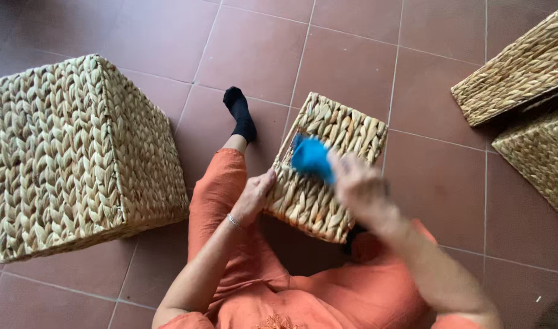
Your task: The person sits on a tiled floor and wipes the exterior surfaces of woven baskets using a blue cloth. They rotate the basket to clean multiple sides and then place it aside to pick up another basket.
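Note:
A small woven straw basket (346, 131) rests tilted on my lap, seen in the head view. My left hand (254, 196) grips its near left edge. My right hand (359, 186), blurred by motion, holds a bright blue cloth (311, 157) pressed against the basket's upper face. I sit on the floor in orange clothes, with one leg in a black sock (240, 113) stretched out to the left of the basket.
A large woven cube basket (72, 152) stands on the floor at the left. Two more woven baskets lie at the right edge, an upper basket (516, 70) and a lower basket (540, 158). The floor is of reddish-brown tiles (437, 183).

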